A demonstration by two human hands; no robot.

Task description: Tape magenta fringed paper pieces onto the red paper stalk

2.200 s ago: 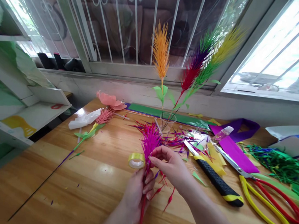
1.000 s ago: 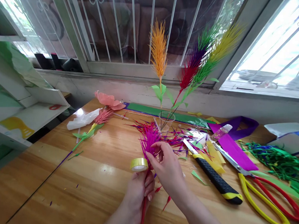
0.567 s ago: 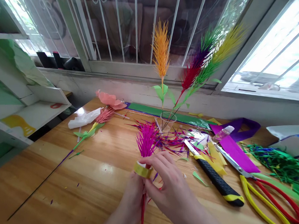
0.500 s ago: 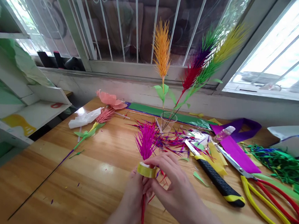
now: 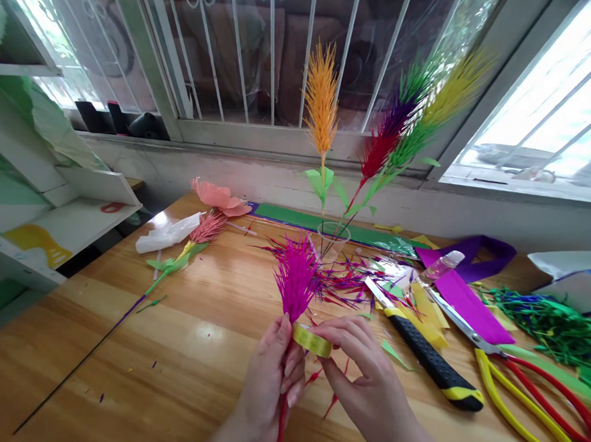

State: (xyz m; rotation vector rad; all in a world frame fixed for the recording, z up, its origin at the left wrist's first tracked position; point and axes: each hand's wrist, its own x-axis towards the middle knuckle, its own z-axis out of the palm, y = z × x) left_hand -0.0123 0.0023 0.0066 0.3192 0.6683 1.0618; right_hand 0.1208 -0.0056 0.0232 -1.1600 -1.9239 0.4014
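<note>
- Left hand (image 5: 274, 362) is closed around the red stem (image 5: 281, 428), its thumb up at the base of the magenta tuft (image 5: 295, 278), which points up and away over the desk (image 5: 182, 334).
- Right hand (image 5: 364, 363) pinches the yellow tape roll (image 5: 313, 342) between thumb and fingers, just beside the tuft's base and to its right; whether a strip already joins roll and stem, I cannot tell.
- The step in hand looks like binding the tuft to the stem with tape.
- The next move seems to call for a firm left grip, tape held taut, and the roll passed around the base without trapping bristles.
- Spikes, counting the held tuft: five. Three stand in one clear cup (image 5: 345, 236): one orange spike (image 5: 321, 103), one red, purple and green spike (image 5: 387, 132), one green and yellow spike (image 5: 441, 109). One pink spike (image 5: 207, 228) lies at the left.
- Tools: one tape roll, one pair of scissors (image 5: 483, 343), one knife (image 5: 431, 356), both lying at the right.
- Others: one small bottle (image 5: 441, 265), one pink paper flower (image 5: 220, 197), one magenta strip (image 5: 473, 303).
- Loose red and purple bits (image 5: 346, 281) behind the hands are too many and too tangled to count.
</note>
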